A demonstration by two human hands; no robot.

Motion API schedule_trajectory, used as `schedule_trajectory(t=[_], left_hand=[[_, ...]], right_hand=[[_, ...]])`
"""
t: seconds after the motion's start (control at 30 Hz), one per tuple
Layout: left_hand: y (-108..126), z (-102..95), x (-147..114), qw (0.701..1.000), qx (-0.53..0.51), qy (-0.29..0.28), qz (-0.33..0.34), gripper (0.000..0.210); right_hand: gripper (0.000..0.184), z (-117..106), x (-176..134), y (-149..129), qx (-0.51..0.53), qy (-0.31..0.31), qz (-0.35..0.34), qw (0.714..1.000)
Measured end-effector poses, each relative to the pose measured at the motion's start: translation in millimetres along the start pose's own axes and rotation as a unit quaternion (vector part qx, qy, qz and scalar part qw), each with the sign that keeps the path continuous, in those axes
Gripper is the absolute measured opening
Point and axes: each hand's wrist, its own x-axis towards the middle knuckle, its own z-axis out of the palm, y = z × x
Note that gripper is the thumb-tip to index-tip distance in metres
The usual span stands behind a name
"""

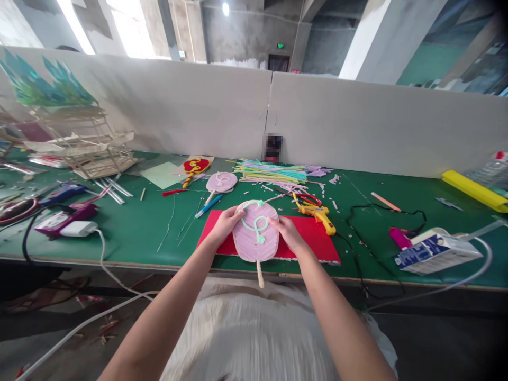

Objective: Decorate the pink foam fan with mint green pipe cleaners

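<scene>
Between both hands I hold a round fan point(256, 251) of pale purple strips with a mint-green curl on its face and a short cream handle pointing down toward me. My left hand point(228, 225) grips its left edge, thumb on the front. On the right edge, my right hand point(289, 233) pinches it the same way. Under the fan lies a red board point(317, 241) on the green table. Just right of it rests a yellow glue gun point(319, 214), near red-handled scissors point(308, 199).
A heap of pastel fuzzy sticks point(273, 172) lies behind the fan, beside another purple fan point(221, 182) and a red-yellow one point(196, 166). A purple power strip point(67, 222) stands left; a milk carton point(436, 254) lies right. Cables cross the table point(135, 233). A white partition point(357, 121) bounds the back.
</scene>
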Motion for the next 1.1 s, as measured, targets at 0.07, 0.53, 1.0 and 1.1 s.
schedule_trajectory(t=[0.07,0.53,1.0,1.1], left_hand=[[-0.1,0.8,-0.5,1.000,-0.007,-0.004,-0.003,0.045],[-7.5,-1.6,0.7,0.996,-0.058,-0.062,-0.034,0.042],[-3.8,1.1,1.0,0.999,0.016,-0.029,-0.042,0.041],[-3.5,1.8,0.5,0.997,0.041,-0.049,-0.040,0.040]], right_hand=[[0.029,-0.2,0.4,-0.2,-0.001,0.000,-0.001,1.000],[0.031,-2.8,6.7,5.8,-0.004,0.075,-0.067,0.995],[0.035,-0.9,4.4,0.4,0.035,0.048,-0.031,0.998],[0.034,-1.0,2.6,0.2,0.019,0.061,-0.005,0.998]])
